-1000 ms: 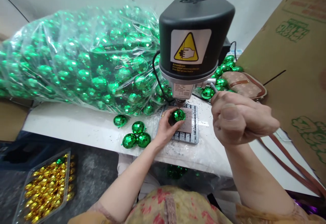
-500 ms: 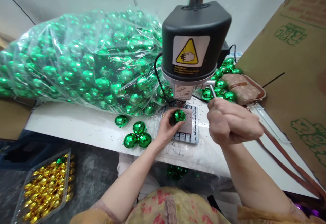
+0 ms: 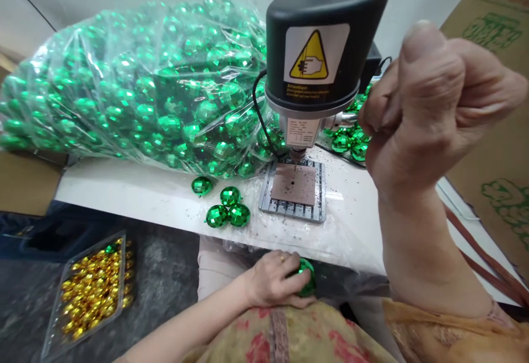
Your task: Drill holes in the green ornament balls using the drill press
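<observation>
My left hand (image 3: 275,279) is closed around a shiny green faceted ball ornament (image 3: 306,278), held low at the table's front edge, close to my body. At the upper right, my right hand (image 3: 430,109) forms a fist beside the drill press (image 3: 328,49). A silver lever (image 3: 345,119) runs from the machine's side toward that fist; its grip end is hidden by my fingers. Under the drill bit, a pinkish square board (image 3: 293,185) with a small dark hole lies on the slotted metal base (image 3: 289,211). Dark shavings are scattered around it.
A big clear bag (image 3: 144,93) of green balls fills the left of the white table (image 3: 132,192). Several loose green balls (image 3: 230,196) sit left of the base. A clear box (image 3: 88,291) of gold balls is at lower left. A cardboard box (image 3: 491,148) stands at right.
My left hand has taken the green ball off the board and drawn it down toward my body. My right hand has risen with the lever. The view has shifted slightly.
</observation>
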Available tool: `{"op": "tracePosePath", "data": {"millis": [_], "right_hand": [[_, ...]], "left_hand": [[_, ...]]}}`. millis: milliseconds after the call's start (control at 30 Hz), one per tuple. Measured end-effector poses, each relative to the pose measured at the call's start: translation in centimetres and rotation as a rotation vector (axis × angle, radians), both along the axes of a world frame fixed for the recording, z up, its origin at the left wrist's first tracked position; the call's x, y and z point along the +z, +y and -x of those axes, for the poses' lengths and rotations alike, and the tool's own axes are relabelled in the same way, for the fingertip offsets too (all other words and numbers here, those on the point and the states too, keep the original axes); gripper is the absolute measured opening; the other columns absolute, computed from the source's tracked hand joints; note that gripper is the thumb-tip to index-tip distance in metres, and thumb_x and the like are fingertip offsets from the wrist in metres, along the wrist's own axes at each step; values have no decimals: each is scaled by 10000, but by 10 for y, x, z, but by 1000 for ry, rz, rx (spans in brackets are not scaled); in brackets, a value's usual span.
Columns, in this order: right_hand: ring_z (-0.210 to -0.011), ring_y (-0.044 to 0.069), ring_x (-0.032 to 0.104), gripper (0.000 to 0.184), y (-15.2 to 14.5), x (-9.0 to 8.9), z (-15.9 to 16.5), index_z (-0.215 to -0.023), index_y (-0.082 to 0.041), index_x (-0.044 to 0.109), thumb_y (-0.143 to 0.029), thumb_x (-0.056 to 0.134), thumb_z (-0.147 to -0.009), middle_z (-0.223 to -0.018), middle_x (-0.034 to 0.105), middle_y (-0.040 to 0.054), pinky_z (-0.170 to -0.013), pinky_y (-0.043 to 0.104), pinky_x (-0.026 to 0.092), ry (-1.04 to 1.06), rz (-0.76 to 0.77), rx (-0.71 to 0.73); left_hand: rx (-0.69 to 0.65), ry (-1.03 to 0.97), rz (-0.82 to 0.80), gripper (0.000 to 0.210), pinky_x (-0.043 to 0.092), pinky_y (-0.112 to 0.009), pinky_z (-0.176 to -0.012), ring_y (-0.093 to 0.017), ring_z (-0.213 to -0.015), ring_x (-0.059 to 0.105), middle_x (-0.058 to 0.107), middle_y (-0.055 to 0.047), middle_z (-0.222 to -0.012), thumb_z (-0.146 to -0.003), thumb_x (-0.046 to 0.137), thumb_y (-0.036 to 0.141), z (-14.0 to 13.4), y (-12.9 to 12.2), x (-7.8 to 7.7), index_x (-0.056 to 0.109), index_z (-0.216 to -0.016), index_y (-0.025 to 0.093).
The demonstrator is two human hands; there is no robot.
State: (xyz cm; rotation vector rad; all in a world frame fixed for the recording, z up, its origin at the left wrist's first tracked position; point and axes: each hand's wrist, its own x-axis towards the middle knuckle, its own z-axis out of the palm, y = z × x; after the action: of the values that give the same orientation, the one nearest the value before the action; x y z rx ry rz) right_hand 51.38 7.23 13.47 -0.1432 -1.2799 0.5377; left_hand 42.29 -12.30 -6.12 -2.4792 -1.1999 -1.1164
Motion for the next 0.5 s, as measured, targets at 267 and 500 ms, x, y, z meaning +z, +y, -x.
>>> {"op": "tracePosePath", "data": {"millis": [267,500], "right_hand": [[-407,39,371,461,4,-1,-4,-474,-179,378,-168,580,-888,-428,338,-54,-459,273,217,-13,-24,6],[-396,33,370,548,9,-5,-3,-438,-196,281,-205,605,-880,-427,322,-53,-437,261,212,28,-67,7]], "left_hand": [[424,99,-193,266,514,-255,-637,-144,-764,597,606,-79,-995,-863,697,249,37,-31,8,622,-1115,211],[1024,355,169,345,515,-356,-764,-278,-945,617,638,-148,-1100,-905,643,299,63,-20,26,654,-1240,215]]}}
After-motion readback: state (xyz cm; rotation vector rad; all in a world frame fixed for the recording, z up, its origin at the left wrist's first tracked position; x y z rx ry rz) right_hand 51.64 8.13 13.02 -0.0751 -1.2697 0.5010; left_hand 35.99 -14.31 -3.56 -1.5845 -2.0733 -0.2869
